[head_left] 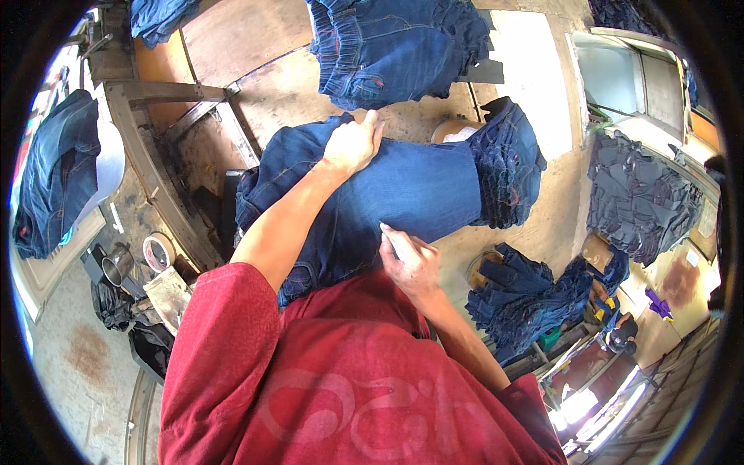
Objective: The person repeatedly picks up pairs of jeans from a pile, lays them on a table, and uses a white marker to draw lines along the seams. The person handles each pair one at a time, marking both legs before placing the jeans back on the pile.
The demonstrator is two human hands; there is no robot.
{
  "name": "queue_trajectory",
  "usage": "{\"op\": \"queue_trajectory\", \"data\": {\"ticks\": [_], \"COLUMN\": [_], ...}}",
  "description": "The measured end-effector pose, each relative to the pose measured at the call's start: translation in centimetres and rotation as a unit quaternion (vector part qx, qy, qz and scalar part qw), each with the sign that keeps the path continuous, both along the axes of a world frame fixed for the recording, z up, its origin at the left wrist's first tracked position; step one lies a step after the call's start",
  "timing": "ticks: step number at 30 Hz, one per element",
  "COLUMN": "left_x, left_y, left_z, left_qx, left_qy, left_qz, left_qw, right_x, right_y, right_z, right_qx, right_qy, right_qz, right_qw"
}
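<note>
A pair of blue denim jeans lies across the work table in front of me, one leg stretched out to the right. My left hand is closed on the denim at its far edge, fingers curled. Close to my body, my right hand pinches a small white piece, chalk-like, whose tip meets the leg. Most of that piece is hidden by the fingers. The leg's right end reaches a thick stack of folded denim.
Elastic-waist denim garments are piled beyond the jeans. More denim is heaped at right, near dark grey garments. At left are a wooden frame, a tape roll and a metal cup. Another person is at lower right.
</note>
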State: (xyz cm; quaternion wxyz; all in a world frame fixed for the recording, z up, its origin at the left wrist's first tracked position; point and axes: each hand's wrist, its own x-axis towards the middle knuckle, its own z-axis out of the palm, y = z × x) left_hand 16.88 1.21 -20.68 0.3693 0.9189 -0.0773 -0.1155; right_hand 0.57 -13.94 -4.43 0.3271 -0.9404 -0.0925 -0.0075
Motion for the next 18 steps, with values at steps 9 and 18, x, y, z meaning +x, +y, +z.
{"op": "queue_trajectory", "data": {"ticks": [9, 18], "left_x": [0.11, -0.05], "left_y": [0.09, 0.00], "left_z": [-0.33, -0.35], "left_qx": [-0.008, 0.008], "left_qy": [0.007, 0.004], "left_qz": [-0.010, -0.002], "left_qw": [1.000, 1.000], "right_x": [0.10, -0.01], "right_y": [-0.33, -0.73], "right_z": [0.79, 0.42], "right_qx": [-0.043, -0.083], "right_qy": [0.027, 0.037], "right_qz": [0.032, 0.052], "right_qw": [0.998, 0.995]}}
